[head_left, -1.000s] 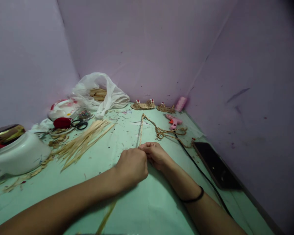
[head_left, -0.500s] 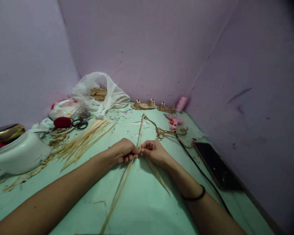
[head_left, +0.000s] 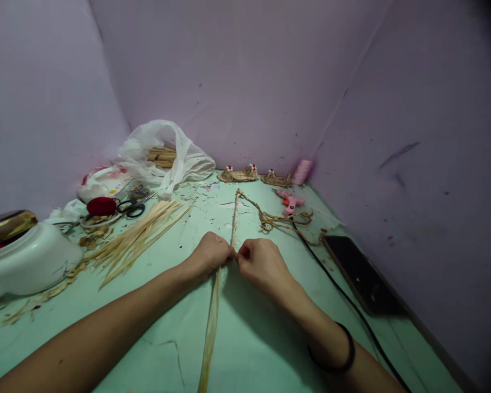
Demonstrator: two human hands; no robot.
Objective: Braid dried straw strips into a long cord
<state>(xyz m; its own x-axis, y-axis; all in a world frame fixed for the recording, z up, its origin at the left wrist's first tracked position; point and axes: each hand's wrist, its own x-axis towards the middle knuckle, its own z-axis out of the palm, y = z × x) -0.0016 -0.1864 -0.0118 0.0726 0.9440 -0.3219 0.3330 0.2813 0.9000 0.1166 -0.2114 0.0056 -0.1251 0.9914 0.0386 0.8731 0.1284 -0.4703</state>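
A thin braided cord runs from the middle of the green table down to my hands. My left hand is closed on the cord's near end, with a pale flat strip hanging below it toward the table's front. Right beside it, my right hand is pinched at the same end of the cord, its fingertips almost touching the left ones. The strand between the right fingers is mostly hidden. From the cord's far end, a brown twisted rope trails off to the right in loops.
Left on the table are loose pale strips, black scissors, a white container and a plastic bag. Right are a pink glue gun, its black cable, a phone and a pink spool. Woven pieces stand behind.
My right hand has turned palm-down and its wrist has shifted. The strip that hung below it is out of sight. The left strip has swung to the right.
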